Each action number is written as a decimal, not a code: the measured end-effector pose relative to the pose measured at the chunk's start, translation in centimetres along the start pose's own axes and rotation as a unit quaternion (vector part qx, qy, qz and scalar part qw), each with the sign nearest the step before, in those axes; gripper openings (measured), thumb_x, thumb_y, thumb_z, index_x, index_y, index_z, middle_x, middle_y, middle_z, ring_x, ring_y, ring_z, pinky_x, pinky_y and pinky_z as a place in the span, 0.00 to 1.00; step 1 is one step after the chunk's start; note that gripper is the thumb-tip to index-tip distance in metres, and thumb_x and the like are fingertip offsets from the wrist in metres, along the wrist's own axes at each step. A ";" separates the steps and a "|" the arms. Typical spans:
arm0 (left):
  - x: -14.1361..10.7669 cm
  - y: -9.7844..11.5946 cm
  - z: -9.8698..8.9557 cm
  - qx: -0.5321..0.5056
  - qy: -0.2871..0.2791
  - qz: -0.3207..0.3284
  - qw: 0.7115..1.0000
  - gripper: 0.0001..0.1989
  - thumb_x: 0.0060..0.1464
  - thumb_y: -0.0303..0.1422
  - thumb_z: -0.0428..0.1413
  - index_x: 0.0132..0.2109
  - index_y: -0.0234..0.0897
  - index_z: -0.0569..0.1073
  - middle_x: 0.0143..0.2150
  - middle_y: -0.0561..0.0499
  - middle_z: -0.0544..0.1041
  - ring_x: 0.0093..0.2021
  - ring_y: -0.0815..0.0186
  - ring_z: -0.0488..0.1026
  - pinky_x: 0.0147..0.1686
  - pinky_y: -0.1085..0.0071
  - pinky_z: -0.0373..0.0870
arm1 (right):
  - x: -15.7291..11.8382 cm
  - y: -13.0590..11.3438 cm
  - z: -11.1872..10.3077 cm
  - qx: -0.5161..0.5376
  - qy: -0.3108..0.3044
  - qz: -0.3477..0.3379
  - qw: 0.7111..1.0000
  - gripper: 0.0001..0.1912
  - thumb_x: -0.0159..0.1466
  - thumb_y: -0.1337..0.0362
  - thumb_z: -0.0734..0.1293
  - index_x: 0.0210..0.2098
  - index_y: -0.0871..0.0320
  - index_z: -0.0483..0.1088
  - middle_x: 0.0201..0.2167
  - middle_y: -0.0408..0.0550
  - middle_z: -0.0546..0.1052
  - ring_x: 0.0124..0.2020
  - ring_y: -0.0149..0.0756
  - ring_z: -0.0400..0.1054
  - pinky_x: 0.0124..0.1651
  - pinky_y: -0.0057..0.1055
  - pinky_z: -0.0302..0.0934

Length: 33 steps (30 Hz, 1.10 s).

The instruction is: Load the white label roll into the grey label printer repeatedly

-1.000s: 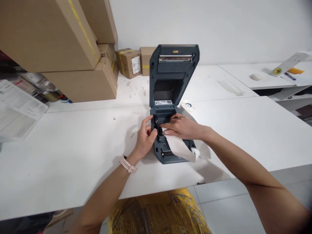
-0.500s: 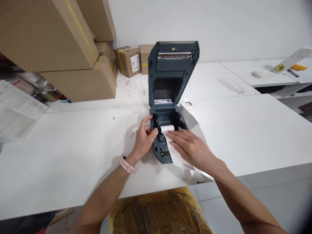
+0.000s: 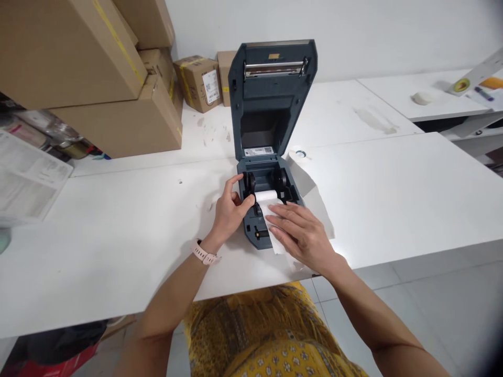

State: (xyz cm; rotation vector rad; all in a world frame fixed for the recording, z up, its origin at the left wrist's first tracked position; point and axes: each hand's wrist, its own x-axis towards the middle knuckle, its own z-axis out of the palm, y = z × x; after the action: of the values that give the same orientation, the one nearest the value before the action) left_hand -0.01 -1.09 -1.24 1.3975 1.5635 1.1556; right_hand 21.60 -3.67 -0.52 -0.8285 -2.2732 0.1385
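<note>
A dark blue-grey printer (image 3: 262,163) stands on the white table with its lid raised. Inside it lies a small white paper roll (image 3: 266,195), its loose strip (image 3: 276,244) running forward over the front edge. My left hand (image 3: 230,214) is at the printer's left side, index finger and thumb spread against the edge and the black left roll holder (image 3: 249,183). My right hand (image 3: 301,230) rests with fingers extended on the strip. The black right holder (image 3: 280,178) stands apart from the roll.
Cardboard boxes (image 3: 118,118) are stacked at the back left, with a small labelled box (image 3: 199,84) beside them. Crumpled white backing paper (image 3: 314,196) lies right of the printer. A yellow tape roll (image 3: 461,85) is at the far right.
The view has shifted, so the printer appears higher. My right hand has slid forward and down off the roll along the strip, and the right holder shows more fully.
</note>
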 end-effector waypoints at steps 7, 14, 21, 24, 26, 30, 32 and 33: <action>0.1 0.4 0.0 0.020 -0.001 -0.012 1.000 0.30 0.58 0.37 0.61 0.66 0.43 0.67 0.23 0.60 0.65 0.25 0.68 0.64 0.28 0.71 0.61 | -0.2 -0.6 0.1 -0.037 0.030 -0.016 0.999 0.11 0.71 0.67 0.67 0.50 0.56 0.79 0.53 0.52 0.83 0.53 0.46 0.79 0.56 0.51 0.74; 0.2 0.1 0.1 0.002 -0.010 -0.016 1.000 0.30 0.59 0.39 0.60 0.67 0.46 0.65 0.25 0.58 0.69 0.26 0.66 0.68 0.28 0.71 0.65 | -0.4 -0.7 0.3 -0.050 0.050 -0.021 0.997 0.09 0.71 0.67 0.67 0.49 0.58 0.78 0.53 0.52 0.83 0.53 0.42 0.79 0.58 0.48 0.71; 0.2 0.1 0.0 0.010 -0.010 -0.022 1.000 0.30 0.59 0.41 0.61 0.67 0.48 0.66 0.26 0.57 0.70 0.26 0.66 0.68 0.28 0.71 0.66 | -0.4 -0.7 0.7 -0.052 0.072 -0.011 0.996 0.09 0.71 0.68 0.68 0.49 0.55 0.78 0.52 0.49 0.84 0.50 0.41 0.79 0.58 0.47 0.69; 0.1 0.3 0.1 0.011 -0.012 -0.024 1.000 0.31 0.59 0.42 0.62 0.67 0.48 0.65 0.26 0.57 0.70 0.27 0.65 0.69 0.29 0.70 0.67 | -0.5 -0.8 0.9 -0.047 0.074 -0.009 0.996 0.10 0.70 0.68 0.67 0.49 0.55 0.78 0.53 0.49 0.84 0.50 0.41 0.79 0.59 0.47 0.68; 0.0 0.4 0.1 0.013 -0.012 -0.025 1.000 0.31 0.59 0.42 0.62 0.67 0.48 0.65 0.26 0.57 0.70 0.27 0.65 0.70 0.29 0.70 0.67 | -0.8 -0.8 1.0 -0.042 0.077 -0.009 0.996 0.10 0.70 0.68 0.68 0.49 0.55 0.79 0.53 0.49 0.84 0.50 0.42 0.79 0.59 0.47 0.67; 0.1 0.5 -0.3 0.040 -0.020 -0.021 0.999 0.33 0.60 0.44 0.61 0.69 0.47 0.64 0.26 0.57 0.69 0.27 0.64 0.70 0.30 0.68 0.68 | -0.3 0.2 -0.3 0.039 0.080 0.001 0.996 0.13 0.71 0.64 0.67 0.54 0.51 0.78 0.54 0.49 0.83 0.52 0.42 0.79 0.62 0.50 0.66; 0.1 0.7 -0.5 0.099 -0.014 -0.004 0.995 0.33 0.61 0.46 0.60 0.69 0.45 0.65 0.29 0.54 0.72 0.31 0.61 0.73 0.34 0.64 0.71 | 1.7 1.6 -1.8 0.091 0.117 0.031 0.989 0.15 0.74 0.60 0.64 0.58 0.47 0.75 0.59 0.47 0.80 0.58 0.43 0.76 0.63 0.49 0.67; 0.0 1.0 -0.5 0.142 0.006 0.018 0.990 0.32 0.60 0.46 0.60 0.68 0.44 0.66 0.34 0.51 0.75 0.36 0.58 0.76 0.38 0.61 0.74 | 3.3 2.5 -2.7 0.107 0.150 0.051 0.982 0.16 0.75 0.57 0.63 0.60 0.45 0.73 0.62 0.46 0.78 0.62 0.44 0.73 0.64 0.49 0.67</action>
State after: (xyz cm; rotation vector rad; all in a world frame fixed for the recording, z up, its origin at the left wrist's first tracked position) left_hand -0.11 -1.18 -0.18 1.6093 1.7694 0.9914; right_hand 22.86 -0.04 2.63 -0.7945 -1.8972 0.2814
